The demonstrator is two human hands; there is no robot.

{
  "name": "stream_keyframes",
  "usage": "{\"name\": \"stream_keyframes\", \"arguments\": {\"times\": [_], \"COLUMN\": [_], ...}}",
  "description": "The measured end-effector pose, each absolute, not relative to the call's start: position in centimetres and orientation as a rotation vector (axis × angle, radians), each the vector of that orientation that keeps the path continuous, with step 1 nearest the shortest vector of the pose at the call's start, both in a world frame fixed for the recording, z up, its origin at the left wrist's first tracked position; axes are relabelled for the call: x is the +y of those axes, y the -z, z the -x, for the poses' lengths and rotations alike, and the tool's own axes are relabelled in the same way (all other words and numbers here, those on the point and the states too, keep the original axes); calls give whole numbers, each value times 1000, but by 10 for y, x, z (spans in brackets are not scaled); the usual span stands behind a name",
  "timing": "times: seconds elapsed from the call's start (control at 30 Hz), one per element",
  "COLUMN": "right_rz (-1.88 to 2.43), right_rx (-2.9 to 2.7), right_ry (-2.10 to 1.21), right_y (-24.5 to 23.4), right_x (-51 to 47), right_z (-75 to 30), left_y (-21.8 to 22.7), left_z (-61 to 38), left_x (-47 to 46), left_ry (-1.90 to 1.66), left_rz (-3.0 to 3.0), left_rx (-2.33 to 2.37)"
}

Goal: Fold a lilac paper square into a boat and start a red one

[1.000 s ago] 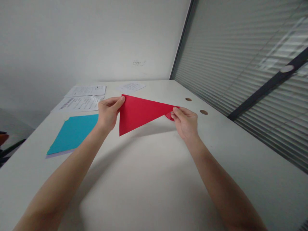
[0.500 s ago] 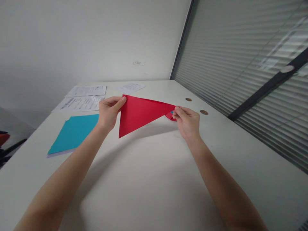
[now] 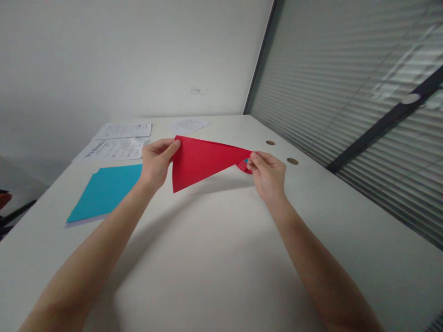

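Note:
A sheet of red paper (image 3: 204,163), folded into a triangle, is held up above the white table (image 3: 207,258). My left hand (image 3: 157,163) pinches its upper left corner between thumb and fingers. At the narrow right tip, my right hand (image 3: 268,173) grips the paper the same way. The lower left corner hangs free, and two layers show along the top edge. Behind my right fingers lies a red thing with a bit of blue (image 3: 244,167), partly hidden, so its kind cannot be made out.
Blue paper sheets (image 3: 107,191) lie on the table at the left, partly behind my left forearm. Printed papers (image 3: 117,146) are farther back, with another white sheet (image 3: 189,125) near the wall. Two round brownish spots (image 3: 292,161) mark the right side, beside a window with blinds (image 3: 346,92).
The red triangle's lower left corner has swung slightly up and its left edge now bows a little. Both hands keep their grip in nearly the same place.

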State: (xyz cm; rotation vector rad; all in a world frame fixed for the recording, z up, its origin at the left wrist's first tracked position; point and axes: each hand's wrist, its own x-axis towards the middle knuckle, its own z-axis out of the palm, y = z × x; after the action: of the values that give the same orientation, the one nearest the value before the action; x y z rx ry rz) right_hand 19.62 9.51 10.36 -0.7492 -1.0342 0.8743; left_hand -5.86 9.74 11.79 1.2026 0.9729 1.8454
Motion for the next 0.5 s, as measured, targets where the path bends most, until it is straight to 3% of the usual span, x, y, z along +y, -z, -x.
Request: {"name": "stream_keyframes", "arguments": {"times": [0.5], "right_rz": [675], "right_rx": [-1106], "right_ry": [-970], "right_y": [-101], "right_x": [94], "right_z": [-195], "left_y": [-117], "left_z": [54], "left_x": [94], "left_ry": [-1813], "left_rz": [-1196], "left_rx": [877]}}
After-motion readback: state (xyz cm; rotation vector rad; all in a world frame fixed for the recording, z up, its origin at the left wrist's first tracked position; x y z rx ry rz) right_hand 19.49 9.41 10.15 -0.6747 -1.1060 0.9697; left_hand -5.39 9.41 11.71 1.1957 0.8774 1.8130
